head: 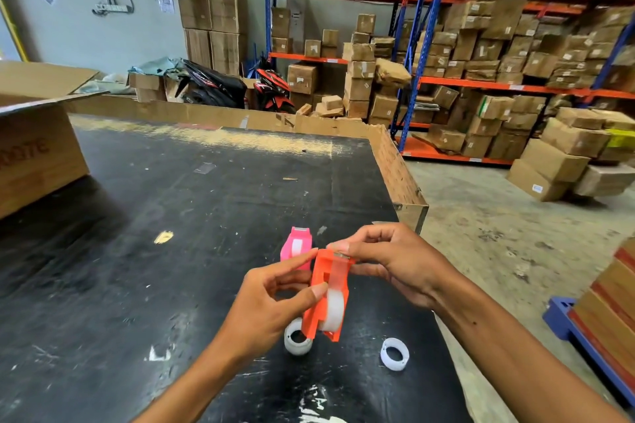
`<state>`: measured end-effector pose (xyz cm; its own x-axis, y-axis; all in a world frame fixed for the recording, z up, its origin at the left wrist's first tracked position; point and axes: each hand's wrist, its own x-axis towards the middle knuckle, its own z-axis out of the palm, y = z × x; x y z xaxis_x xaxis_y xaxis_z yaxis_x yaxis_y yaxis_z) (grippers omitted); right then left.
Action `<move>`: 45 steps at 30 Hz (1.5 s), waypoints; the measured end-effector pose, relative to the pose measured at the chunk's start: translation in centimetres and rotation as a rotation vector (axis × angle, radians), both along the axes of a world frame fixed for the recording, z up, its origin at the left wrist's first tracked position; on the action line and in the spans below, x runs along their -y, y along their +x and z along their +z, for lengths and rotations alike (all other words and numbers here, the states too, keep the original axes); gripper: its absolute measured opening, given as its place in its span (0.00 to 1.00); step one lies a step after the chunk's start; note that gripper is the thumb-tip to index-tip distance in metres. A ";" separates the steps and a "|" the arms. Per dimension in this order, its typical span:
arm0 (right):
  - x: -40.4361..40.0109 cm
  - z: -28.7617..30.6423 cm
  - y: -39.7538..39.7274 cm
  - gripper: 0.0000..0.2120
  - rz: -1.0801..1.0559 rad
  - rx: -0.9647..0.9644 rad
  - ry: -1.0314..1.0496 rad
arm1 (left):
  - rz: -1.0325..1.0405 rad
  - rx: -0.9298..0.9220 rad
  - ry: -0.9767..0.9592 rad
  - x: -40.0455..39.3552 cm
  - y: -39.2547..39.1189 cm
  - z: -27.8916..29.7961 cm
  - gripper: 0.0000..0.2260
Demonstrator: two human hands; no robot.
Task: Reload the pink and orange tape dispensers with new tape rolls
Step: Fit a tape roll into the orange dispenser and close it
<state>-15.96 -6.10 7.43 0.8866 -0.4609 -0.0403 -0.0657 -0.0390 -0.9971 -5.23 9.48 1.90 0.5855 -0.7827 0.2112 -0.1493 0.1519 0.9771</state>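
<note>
Warehouse or stockroom with a packing area. Orange-and-blue steel racks (481, 86) along the back and right are crammed with labelled cardboard boxes (488, 106). More boxes (556, 161) sit piled on the bare concrete floor (481, 216). Flattened cartons (213, 10) stand stacked against the pale wall. Two parked motorbikes (240, 89) stand by the wall near the racks. In front, a scuffed black bench (171, 216) edged with cardboard strips, an open carton (37, 154) at its left. A blue pallet (563, 316) at far right.
</note>
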 end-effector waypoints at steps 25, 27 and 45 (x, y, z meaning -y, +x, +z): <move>7.2 -9.4 4.8 0.15 -0.342 -0.177 -0.022 | 0.200 -0.085 0.411 14.2 3.6 -4.6 0.13; 8.2 -10.2 6.0 0.17 -0.371 -0.221 -0.046 | 0.229 -0.068 0.438 15.0 4.2 -5.0 0.13; 9.7 -11.9 7.6 0.20 -0.376 -0.277 -0.260 | 0.195 0.122 0.425 13.2 3.5 -4.2 0.12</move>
